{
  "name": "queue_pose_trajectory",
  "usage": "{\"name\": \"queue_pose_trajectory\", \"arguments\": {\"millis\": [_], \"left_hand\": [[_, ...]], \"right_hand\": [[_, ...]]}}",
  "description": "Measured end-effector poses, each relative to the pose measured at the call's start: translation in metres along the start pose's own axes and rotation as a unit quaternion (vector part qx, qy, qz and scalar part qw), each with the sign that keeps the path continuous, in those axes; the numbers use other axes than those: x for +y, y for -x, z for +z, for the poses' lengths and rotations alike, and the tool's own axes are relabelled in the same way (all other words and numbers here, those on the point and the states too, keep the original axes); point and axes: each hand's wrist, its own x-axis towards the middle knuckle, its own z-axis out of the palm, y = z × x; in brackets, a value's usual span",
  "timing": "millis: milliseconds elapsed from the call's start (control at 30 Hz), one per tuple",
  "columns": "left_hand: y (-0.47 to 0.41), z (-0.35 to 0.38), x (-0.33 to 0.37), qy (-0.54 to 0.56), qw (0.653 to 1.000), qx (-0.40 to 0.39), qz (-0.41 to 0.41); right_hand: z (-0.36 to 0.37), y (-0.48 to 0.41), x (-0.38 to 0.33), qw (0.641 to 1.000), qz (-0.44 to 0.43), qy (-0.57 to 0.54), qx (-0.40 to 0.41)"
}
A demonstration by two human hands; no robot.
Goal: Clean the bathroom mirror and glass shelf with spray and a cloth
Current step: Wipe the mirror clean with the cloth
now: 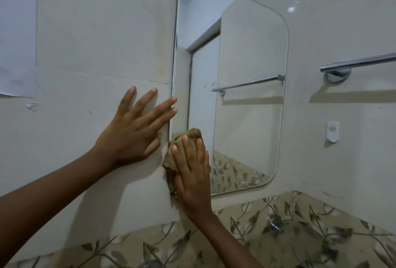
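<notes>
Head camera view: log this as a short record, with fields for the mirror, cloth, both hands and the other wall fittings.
mirror: rounded corners, mounted on tiled wall
cloth: tan, bunched, against the mirror's lower left corner
right hand: flat on the cloth, pressing it
left hand: fingers spread flat on the wall, fingertips at the mirror's left edge
fittings: chrome towel rail and small white holder, right of mirror
</notes>
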Motion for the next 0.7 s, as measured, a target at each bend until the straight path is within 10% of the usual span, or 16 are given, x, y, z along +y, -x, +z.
{"name": "queue_pose_trajectory", "arguments": {"millis": [233,500,700], "left_hand": [[0.000,0.003,0.002,-0.013,1.000,0.010,0.000],[-0.001,0.003,0.002,-0.011,0.999,0.033,-0.002],[0.000,0.003,0.003,-0.016,0.999,0.041,-0.002]], "right_hand": [[-0.029,0.035,0.080,0.988,0.142,0.006,0.061],[-0.057,0.033,0.164,0.844,0.506,-0.059,0.167],[-0.043,0.056,0.072,0.783,0.569,-0.199,0.154]]}}
